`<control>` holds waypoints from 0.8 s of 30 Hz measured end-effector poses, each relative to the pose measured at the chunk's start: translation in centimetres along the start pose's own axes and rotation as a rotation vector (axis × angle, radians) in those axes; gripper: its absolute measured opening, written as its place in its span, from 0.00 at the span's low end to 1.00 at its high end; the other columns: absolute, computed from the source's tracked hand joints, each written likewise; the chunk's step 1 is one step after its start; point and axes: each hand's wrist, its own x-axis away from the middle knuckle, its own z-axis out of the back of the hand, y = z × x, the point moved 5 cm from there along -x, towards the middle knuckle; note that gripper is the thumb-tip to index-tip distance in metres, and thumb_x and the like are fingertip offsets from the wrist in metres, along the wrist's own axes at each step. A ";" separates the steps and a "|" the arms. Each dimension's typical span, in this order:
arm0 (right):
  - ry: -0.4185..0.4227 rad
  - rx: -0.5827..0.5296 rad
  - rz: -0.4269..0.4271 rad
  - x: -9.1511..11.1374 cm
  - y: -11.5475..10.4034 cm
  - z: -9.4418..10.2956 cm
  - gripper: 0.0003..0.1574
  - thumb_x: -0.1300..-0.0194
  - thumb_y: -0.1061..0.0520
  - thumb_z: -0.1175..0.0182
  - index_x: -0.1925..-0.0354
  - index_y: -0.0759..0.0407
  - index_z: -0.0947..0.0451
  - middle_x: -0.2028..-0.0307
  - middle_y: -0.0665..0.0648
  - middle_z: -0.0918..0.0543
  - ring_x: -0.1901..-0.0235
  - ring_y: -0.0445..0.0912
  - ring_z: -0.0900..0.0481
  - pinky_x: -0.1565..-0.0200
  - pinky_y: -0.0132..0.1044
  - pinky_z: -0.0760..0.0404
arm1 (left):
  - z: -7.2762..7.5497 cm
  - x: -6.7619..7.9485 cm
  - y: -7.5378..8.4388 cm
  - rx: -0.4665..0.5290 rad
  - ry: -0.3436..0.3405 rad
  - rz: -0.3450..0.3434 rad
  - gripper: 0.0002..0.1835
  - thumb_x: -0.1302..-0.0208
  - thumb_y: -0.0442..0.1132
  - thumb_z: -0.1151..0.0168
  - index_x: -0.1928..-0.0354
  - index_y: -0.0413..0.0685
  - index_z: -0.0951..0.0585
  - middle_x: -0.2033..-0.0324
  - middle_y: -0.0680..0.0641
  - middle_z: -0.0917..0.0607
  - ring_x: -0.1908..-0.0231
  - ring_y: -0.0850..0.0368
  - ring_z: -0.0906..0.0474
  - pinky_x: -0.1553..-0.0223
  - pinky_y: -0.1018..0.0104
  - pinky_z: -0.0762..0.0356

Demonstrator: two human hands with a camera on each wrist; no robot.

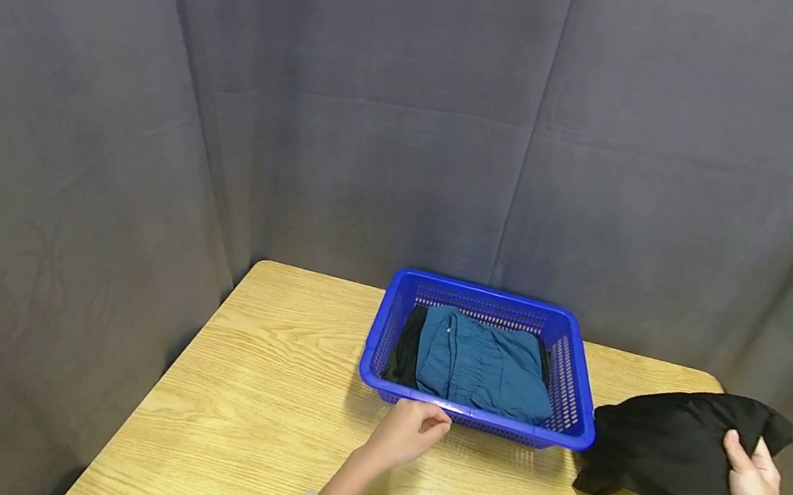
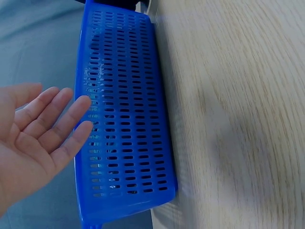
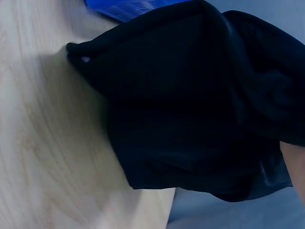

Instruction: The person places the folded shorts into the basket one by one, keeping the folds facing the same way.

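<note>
A black garment (image 1: 663,450) hangs from my right hand (image 1: 754,487), which grips it near its upper right end. Its lower folds droop over the table beside the basket, and in the right wrist view the black cloth (image 3: 167,100) hides most of that hand. Close to the front rim of a blue plastic basket (image 1: 577,388) is my left hand (image 1: 405,433), holding nothing. The left wrist view shows its loosely bent fingers (image 2: 71,114) in front of the slotted side. Inside the basket, folded teal shorts (image 1: 486,368) with a gathered waistband lie over dark cloth (image 1: 408,345).
The basket stands on a light wood-grain table (image 1: 259,380), near its back edge. Grey curtains (image 1: 414,116) enclose the table at the back and on both sides.
</note>
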 end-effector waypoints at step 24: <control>0.062 0.071 0.091 0.9 -3.6 -3.7 0.13 0.32 0.65 0.53 0.57 0.55 0.23 0.70 0.53 0.16 0.73 0.42 0.17 0.76 0.31 0.20 | -0.3 0.1 -0.3 0.014 -0.012 0.006 0.06 0.41 0.34 0.41 0.68 0.41 0.17 0.72 0.50 0.15 0.71 0.68 0.22 0.67 0.79 0.27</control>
